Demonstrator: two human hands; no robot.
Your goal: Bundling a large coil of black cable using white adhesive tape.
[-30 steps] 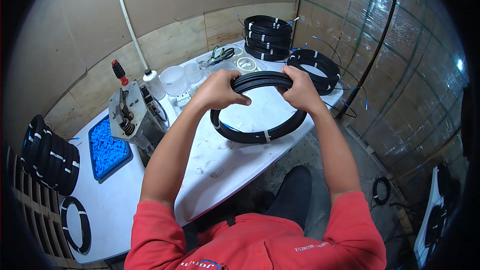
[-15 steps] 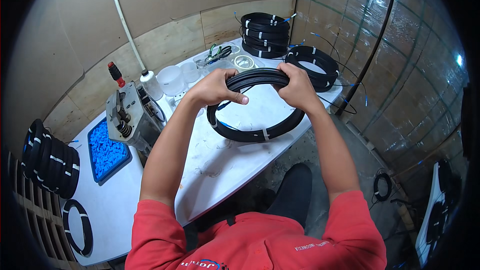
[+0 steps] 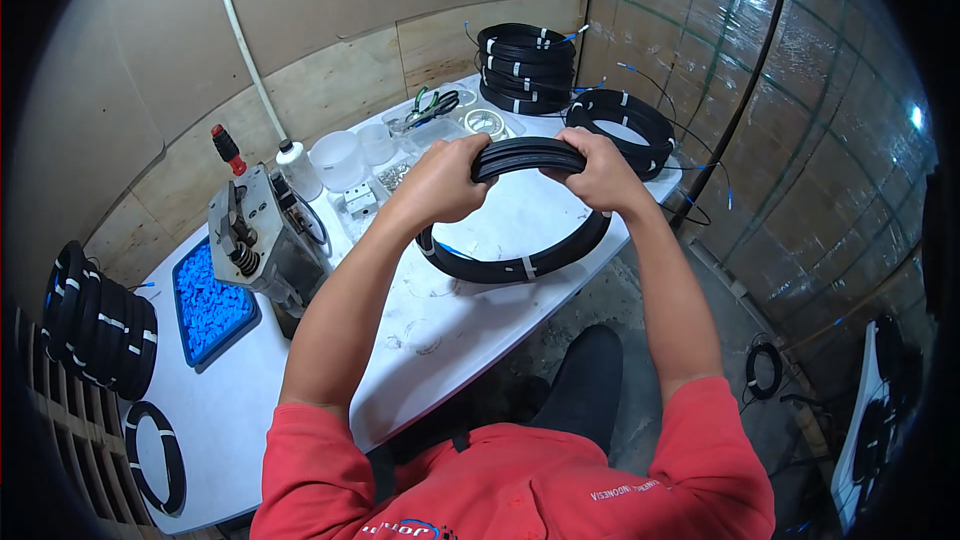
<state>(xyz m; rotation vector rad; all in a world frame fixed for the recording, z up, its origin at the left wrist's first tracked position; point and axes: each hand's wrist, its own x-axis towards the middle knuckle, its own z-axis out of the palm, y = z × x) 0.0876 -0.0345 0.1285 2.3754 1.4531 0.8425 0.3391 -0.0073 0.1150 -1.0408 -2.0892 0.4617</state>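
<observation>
A coil of black cable (image 3: 560,262) is between my hands, tilted over the white table, its far side raised and its near side lower. White tape bands wrap it at places. My left hand (image 3: 452,178) is closed round the upper left of the coil, and my right hand (image 3: 596,170) grips the upper right, thumb on top. The strands between them lie bunched side by side. A short blue piece (image 3: 455,252) shows inside the coil's lower left. Beyond my right hand lies another taped black coil (image 3: 655,140).
Several coils stand stacked (image 3: 527,70) at the back, more at far left (image 3: 100,325). A metal bench machine (image 3: 262,230) stands beside a tray of blue pieces (image 3: 212,300). Tubs (image 3: 340,160), a tape roll (image 3: 484,123) and pliers (image 3: 432,105) sit along the table's back. Loose cable ends overhang the right edge.
My left hand has shifted slightly right and wrapped round the coil; its thumb, stretched across the opening before, is now out of sight. The strands between my hands sit closer together.
</observation>
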